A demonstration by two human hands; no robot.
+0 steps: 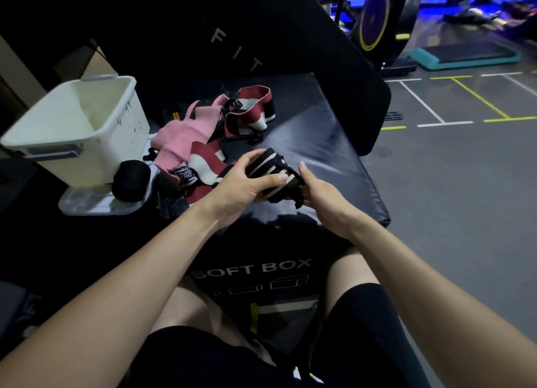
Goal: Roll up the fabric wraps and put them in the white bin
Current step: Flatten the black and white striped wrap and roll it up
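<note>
A black wrap with white stripes (271,167) is partly rolled and held over the black soft box (319,143). My left hand (241,184) grips the roll, thumb across its front. My right hand (322,193) pinches the wrap's loose black end at the roll's right side. To the left lie loose pink wraps (186,132) and dark red and white wraps (250,108) in a heap. A rolled black wrap (130,180) rests on a clear lid beside the white bin (87,126), which stands at the far left with nothing visible inside.
The clear lid (87,204) lies under the bin. A black padded panel (261,39) leans behind the soft box. Grey gym floor with painted lines (450,169) spreads to the right, with a teal step platform (465,55) beyond. My knees are below the box.
</note>
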